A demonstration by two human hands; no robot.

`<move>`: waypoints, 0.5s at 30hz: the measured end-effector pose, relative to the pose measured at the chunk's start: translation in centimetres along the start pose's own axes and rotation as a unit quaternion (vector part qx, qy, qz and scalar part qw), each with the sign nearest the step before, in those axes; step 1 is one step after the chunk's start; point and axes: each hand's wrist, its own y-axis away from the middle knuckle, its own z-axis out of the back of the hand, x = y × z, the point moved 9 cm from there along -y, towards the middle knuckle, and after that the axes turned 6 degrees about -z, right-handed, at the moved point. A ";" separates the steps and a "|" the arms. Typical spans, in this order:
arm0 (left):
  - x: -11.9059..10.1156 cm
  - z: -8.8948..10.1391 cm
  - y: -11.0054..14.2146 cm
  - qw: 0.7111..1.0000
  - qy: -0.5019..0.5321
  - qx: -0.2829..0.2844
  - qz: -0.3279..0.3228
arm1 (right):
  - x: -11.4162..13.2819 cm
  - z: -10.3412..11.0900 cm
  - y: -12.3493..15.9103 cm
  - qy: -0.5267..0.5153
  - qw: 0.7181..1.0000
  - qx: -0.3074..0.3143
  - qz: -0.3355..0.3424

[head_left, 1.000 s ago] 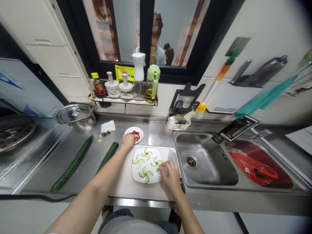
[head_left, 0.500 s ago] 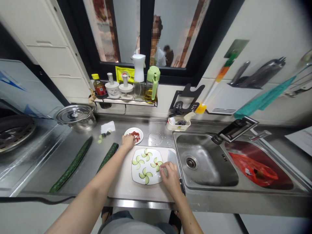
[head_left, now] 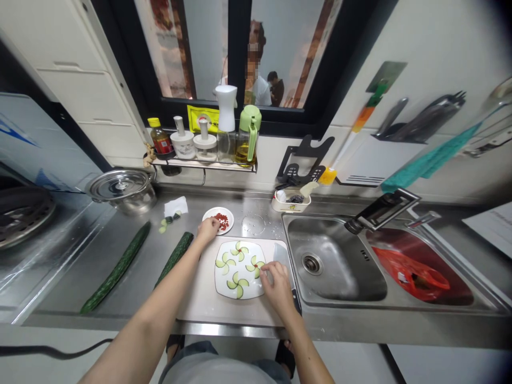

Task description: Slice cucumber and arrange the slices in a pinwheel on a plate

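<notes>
A square white plate (head_left: 221, 288) lies on a pale cutting board (head_left: 202, 304) and carries cucumber slices arranged in pinwheels (head_left: 239, 250). My right hand (head_left: 275, 287) rests at the plate's right edge, its fingertips pinched at a pinwheel with a red bit in its centre. My left hand (head_left: 208, 230) is curled at the rim of a small white dish of red berries (head_left: 219, 217) behind the board. A cleaver (head_left: 280, 254) lies on the board's right side, partly under my right hand.
Two whole cucumbers (head_left: 117, 268) (head_left: 176, 256) lie left of the board, with cucumber ends and a tissue (head_left: 176, 207) behind. A lidded pot (head_left: 120, 188) stands at left, a condiment shelf (head_left: 204, 160) at the back, a double sink (head_left: 336, 261) at right with a red bag (head_left: 412, 272).
My right hand's fingertips have shifted slightly left onto the right-hand pinwheel. My left hand has stayed at the berry dish. The view has tipped a little.
</notes>
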 end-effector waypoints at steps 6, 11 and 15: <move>1.8 0.1 -0.3 0.987 0.152 -0.036 0.031 | 2.0 -0.6 -1.3 -0.026 0.999 0.012 0.027; 2.5 -0.1 -0.4 0.963 0.260 -0.055 0.040 | 2.6 -1.2 -1.5 -0.040 0.999 0.021 0.029; 2.8 0.1 -0.2 0.946 0.312 -0.075 0.041 | 2.5 -1.4 -1.3 -0.046 0.998 0.024 0.031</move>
